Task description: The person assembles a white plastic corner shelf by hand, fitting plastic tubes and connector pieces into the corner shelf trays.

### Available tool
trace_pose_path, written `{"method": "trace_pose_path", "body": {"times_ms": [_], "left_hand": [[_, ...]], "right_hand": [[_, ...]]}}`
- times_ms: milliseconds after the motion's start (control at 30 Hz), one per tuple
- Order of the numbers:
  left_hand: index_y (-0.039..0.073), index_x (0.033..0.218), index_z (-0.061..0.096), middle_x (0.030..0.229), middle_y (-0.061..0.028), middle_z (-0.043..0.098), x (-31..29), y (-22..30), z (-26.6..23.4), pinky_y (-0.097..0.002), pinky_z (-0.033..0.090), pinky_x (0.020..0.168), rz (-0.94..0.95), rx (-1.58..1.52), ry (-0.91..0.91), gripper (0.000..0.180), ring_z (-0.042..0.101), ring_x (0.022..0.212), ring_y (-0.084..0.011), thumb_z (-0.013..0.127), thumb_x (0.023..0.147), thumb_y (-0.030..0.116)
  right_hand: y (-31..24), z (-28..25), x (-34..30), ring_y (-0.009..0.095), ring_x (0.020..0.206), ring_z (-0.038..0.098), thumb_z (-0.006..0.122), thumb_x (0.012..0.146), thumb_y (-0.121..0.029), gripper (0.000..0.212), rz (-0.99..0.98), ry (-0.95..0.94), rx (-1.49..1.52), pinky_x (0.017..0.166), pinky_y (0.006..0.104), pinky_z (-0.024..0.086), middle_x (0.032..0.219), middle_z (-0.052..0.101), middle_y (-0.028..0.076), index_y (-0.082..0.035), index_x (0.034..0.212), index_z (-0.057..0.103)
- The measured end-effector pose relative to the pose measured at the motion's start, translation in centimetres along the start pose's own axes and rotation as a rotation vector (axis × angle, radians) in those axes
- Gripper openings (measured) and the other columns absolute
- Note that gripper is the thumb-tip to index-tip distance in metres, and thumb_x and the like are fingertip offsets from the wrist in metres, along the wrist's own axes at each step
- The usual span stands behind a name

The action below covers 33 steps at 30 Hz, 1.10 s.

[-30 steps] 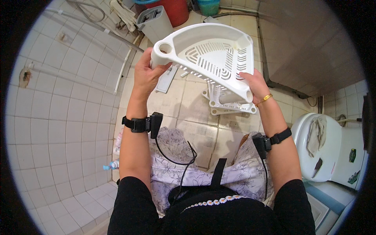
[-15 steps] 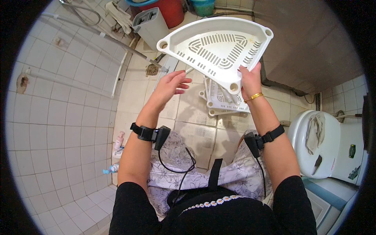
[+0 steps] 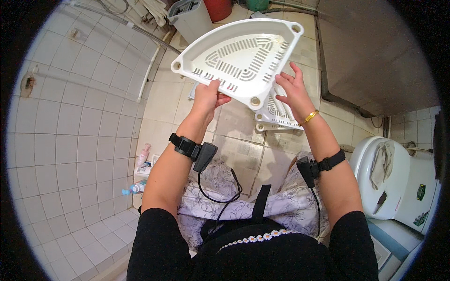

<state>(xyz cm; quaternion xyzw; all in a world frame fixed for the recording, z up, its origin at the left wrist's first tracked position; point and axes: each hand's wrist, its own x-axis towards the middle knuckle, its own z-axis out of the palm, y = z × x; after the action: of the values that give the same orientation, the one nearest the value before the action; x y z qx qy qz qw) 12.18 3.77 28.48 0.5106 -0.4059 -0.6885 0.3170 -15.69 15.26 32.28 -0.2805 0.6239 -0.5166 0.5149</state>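
Note:
A white plastic corner shelf (image 3: 281, 51), quarter-round with slots in its base and a ring hole at each corner, is held up in front of me. My left hand (image 3: 208, 99) grips its near left edge, thumb inside the rim and fingers underneath. Beside its right edge is my right hand (image 3: 294, 93), fingers spread apart and not closed round the rim. Below, partly hidden by the shelf and my right hand, more white slotted shelves (image 3: 277, 122) lie stacked on the floor, with white tubes (image 3: 277, 100) on top.
A white toilet (image 3: 375, 187) with a cloth on its lid stands at the right. Pump bottles (image 3: 136, 188) sit by the tiled left wall. At the back are a grey bin (image 3: 191, 23), a red bucket (image 3: 218, 9) and a brown panel (image 3: 365, 56).
My left hand, free before, has taken hold of the shelf's left edge. My right hand has loosened from the right corner. The shelf has shifted left in view.

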Motion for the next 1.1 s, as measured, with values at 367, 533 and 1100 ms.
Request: {"method": "trace_pose_path", "body": {"times_ms": [367,533,1100], "left_hand": [[-0.002,0.134,0.074,0.108,-0.0128,0.084,11.3,-16.6,-16.6,-0.0328,0.069,0.064,-0.245,0.128,0.325,0.033,0.079,0.078,-0.0193,0.060,0.123,0.026],[-0.001,0.129,0.074,0.098,-0.0116,0.083,15.0,-24.7,-19.8,-0.0331,0.064,0.056,-0.380,0.011,0.436,0.032,0.074,0.067,-0.0183,0.059,0.123,0.027],[0.000,0.159,0.048,0.131,-0.0191,0.076,10.7,-13.6,-3.3,-0.0365,0.076,0.067,0.184,-0.011,0.099,0.052,0.084,0.096,-0.0249,0.064,0.110,0.009]], "right_hand": [[2.0,-3.7,3.6,0.020,0.148,0.063,0.077,0.116,-0.041,0.068,-0.093,0.100,-0.206,0.119,0.0471,0.052,0.167,0.064,0.008,-0.018,0.175,0.053],[1.5,-2.7,5.9,0.028,0.145,0.068,0.078,0.115,-0.030,0.063,-0.123,0.165,-0.236,0.121,0.0409,0.053,0.164,0.067,0.021,-0.006,0.169,0.057],[2.5,-0.3,8.6,0.012,0.139,0.069,0.075,0.118,-0.033,0.052,-0.045,0.001,-0.264,0.105,0.0293,0.052,0.152,0.078,0.002,-0.013,0.165,0.063]]}}
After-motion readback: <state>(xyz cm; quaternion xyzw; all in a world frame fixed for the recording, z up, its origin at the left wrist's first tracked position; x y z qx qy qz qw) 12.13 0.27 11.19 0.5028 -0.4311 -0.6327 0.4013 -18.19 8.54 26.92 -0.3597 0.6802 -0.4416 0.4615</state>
